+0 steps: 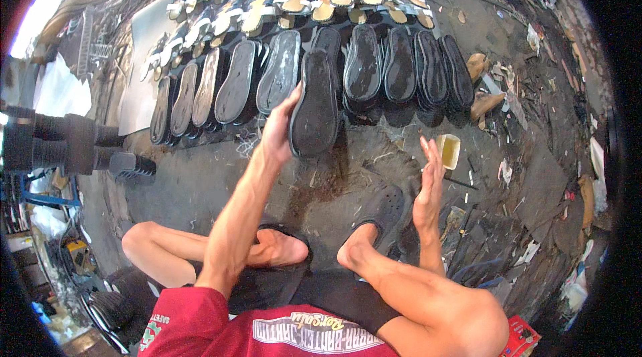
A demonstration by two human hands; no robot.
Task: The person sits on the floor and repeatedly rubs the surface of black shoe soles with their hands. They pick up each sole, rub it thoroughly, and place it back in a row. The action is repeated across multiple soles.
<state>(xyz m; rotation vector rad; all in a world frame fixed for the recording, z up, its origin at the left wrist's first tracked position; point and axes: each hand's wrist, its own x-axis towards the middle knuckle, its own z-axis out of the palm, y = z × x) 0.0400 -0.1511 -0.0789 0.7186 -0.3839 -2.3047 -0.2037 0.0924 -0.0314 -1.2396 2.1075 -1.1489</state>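
My left hand (278,131) grips the left edge of a dark shoe sole (314,108), its toe end pointing away from me. Behind it, a row of stacked black soles (363,63) runs across the floor, and the held one partly covers a sole (326,41) in that row. On the right, my right hand (428,190) is raised with its fingers stretched out and holds nothing. Just beside its fingertips is a small tub (448,151) with yellowish stuff in it.
Several rows of strapped sandal uppers with tan insoles (294,0) lie beyond the soles. Dark stacked blocks (53,143) stand at the left. Scraps and litter (508,99) cover the floor at the right. A clog (381,208) is at my right foot.
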